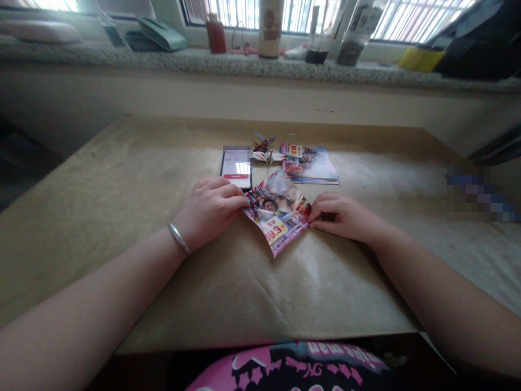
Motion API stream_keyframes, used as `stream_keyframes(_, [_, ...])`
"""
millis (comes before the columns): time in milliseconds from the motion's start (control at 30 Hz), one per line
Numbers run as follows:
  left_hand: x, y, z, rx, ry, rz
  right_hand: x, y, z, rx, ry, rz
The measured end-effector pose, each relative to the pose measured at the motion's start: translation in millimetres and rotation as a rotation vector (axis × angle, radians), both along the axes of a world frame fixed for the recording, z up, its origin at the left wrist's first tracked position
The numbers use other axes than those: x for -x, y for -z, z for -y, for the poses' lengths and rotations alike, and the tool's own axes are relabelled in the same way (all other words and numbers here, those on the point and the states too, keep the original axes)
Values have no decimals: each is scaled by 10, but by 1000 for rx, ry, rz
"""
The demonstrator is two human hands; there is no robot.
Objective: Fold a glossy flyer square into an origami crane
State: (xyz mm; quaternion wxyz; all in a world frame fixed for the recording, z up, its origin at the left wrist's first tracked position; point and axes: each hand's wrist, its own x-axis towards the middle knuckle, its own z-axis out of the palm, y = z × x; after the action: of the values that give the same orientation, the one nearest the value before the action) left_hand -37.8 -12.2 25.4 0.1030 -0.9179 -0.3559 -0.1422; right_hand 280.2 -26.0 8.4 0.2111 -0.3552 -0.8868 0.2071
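Observation:
A square sheet of printed flyer paper (280,209) lies turned like a diamond on the table, one corner toward me. My left hand (217,209) pinches its left corner between thumb and fingers, and a silver bangle circles that wrist. At the opposite corner, my right hand (336,214) grips the paper between thumb and fingertips. Just beyond my left hand is a smartphone (236,169) with a lit screen and a red bar. Behind the sheet sit folded paper pieces (266,152) and a stack of similar printed sheets (313,163).
The table (163,146) has a tan, glossy cover. Along the stone windowsill (236,65) stand a red bottle (215,33), a white bottle (271,30), clear containers and a yellow item (421,58). A blurred blue object (480,195) is at the right.

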Motion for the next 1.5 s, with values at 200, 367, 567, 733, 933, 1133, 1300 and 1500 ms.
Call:
stream_keyframes(200, [-58,-38,89,6,39,-27,30,-10,16,-52,25,33])
stream_keyframes(367, [-113,-47,141,35,211,-59,58,-20,39,-109,55,81])
stream_keyframes(567, [-113,-2,123,51,358,-123,89,-64,70,-269,49,222])
stream_keyframes(733, [-97,-5,143,-8,305,-203,111,-96,96,-381,57,308])
stream_keyframes(933, [-208,14,287,-44,136,-212,139,-130,109,-438,103,378])
stream_keyframes(1133, [-340,-26,431,8,80,-166,156,-154,109,-478,98,399])
stream_keyframes(1300, [-333,-36,398,1,81,-165,154,-134,95,-489,70,369])
stream_keyframes(1500, [-302,2,344,-6,196,-51,149,-95,76,-465,37,335])
